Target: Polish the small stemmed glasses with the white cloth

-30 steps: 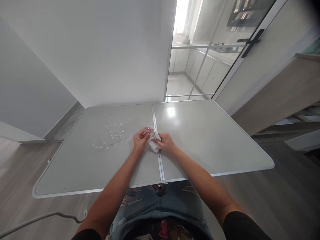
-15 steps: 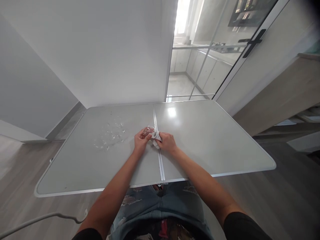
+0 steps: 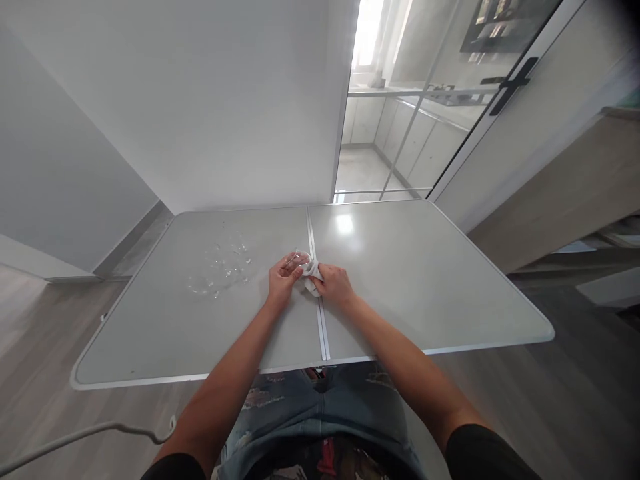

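Observation:
Over the table's middle seam, my left hand (image 3: pixel 283 277) is closed round a clear, see-through rounded piece (image 3: pixel 299 257); glass or plastic, I cannot tell which. My right hand (image 3: pixel 336 283) grips a bunched white cloth (image 3: pixel 314 279), pressed against the clear piece's near right side. The fingers of both hands almost meet, hiding part of the cloth and the piece. To the left on the tabletop lie several clear, shiny things (image 3: pixel 226 269), whose outlines are too faint to make out.
The pale folding table (image 3: pixel 430 280) has a metal rim and a central seam. Behind it stand a white wall (image 3: pixel 240 107) and a glass door (image 3: pixel 395 133) with a black handle. A wooden shelf (image 3: pixel 565 180) is at right, a grey cable (image 3: pixel 100 427) at lower left.
The view has shifted very slightly. Both hands keep their hold on the clear piece and the cloth in nearly the same place.

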`<action>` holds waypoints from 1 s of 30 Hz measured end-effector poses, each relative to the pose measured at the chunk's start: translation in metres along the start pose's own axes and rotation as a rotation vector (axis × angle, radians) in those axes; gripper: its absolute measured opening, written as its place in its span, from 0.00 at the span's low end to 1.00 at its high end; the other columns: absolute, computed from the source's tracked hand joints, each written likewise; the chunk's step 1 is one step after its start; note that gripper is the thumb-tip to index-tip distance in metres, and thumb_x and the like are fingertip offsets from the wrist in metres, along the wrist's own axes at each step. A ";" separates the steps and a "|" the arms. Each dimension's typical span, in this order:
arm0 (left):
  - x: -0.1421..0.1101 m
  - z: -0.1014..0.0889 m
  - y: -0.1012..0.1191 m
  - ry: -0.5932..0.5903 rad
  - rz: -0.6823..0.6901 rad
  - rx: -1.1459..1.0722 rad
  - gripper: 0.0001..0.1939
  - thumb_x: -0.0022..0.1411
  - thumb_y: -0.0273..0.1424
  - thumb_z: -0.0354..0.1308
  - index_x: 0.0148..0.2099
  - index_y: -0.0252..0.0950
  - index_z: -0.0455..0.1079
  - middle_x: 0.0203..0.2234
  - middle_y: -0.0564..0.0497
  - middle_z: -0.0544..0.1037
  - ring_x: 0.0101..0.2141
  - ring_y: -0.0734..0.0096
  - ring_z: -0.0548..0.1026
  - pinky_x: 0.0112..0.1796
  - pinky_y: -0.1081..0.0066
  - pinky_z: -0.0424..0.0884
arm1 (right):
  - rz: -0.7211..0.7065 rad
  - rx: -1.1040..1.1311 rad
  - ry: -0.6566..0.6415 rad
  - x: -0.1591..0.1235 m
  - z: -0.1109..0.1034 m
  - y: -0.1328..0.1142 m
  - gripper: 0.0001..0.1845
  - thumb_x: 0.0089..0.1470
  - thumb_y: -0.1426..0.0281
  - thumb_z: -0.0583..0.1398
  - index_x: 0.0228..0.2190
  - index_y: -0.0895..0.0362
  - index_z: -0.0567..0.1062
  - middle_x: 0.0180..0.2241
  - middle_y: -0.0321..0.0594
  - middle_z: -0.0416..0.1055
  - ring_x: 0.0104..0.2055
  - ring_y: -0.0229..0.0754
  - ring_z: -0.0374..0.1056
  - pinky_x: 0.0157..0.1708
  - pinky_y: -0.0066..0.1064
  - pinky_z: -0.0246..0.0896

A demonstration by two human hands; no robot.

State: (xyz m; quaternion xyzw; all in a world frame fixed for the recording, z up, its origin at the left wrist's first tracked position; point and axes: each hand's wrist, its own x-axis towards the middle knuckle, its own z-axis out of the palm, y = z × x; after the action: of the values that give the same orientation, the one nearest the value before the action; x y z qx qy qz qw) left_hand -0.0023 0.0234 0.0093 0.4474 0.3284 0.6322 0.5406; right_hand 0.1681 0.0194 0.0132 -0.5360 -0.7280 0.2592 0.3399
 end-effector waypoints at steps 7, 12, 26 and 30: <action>0.000 -0.001 -0.003 -0.012 0.007 -0.008 0.28 0.50 0.46 0.73 0.48 0.33 0.78 0.42 0.40 0.83 0.44 0.54 0.81 0.50 0.58 0.74 | 0.308 0.930 -0.433 0.007 -0.010 0.005 0.28 0.44 0.45 0.68 0.26 0.60 0.75 0.23 0.39 0.72 0.25 0.37 0.63 0.27 0.29 0.53; -0.001 -0.002 -0.006 -0.068 0.014 -0.025 0.29 0.50 0.47 0.73 0.50 0.34 0.78 0.44 0.39 0.83 0.44 0.53 0.81 0.51 0.55 0.73 | 0.459 1.164 -0.494 0.006 -0.014 0.007 0.28 0.39 0.48 0.72 0.30 0.60 0.76 0.26 0.40 0.74 0.25 0.36 0.63 0.26 0.28 0.55; -0.003 0.002 0.005 -0.070 0.032 -0.045 0.31 0.51 0.47 0.72 0.52 0.34 0.76 0.47 0.38 0.81 0.49 0.50 0.78 0.53 0.55 0.71 | 0.050 0.470 -0.235 0.003 -0.005 0.005 0.22 0.52 0.51 0.63 0.23 0.57 0.70 0.21 0.35 0.65 0.25 0.36 0.58 0.27 0.28 0.49; -0.007 0.006 0.014 -0.168 0.005 -0.093 0.35 0.48 0.52 0.71 0.51 0.32 0.76 0.47 0.36 0.80 0.52 0.47 0.76 0.54 0.55 0.70 | 0.290 0.959 -0.537 0.003 -0.017 0.007 0.26 0.42 0.49 0.70 0.26 0.59 0.74 0.23 0.36 0.69 0.24 0.35 0.60 0.25 0.27 0.51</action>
State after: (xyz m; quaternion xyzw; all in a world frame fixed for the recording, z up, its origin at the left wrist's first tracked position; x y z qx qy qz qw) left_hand -0.0019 0.0137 0.0228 0.4741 0.2508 0.6084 0.5849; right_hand 0.1843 0.0248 0.0195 -0.3315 -0.5086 0.7321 0.3091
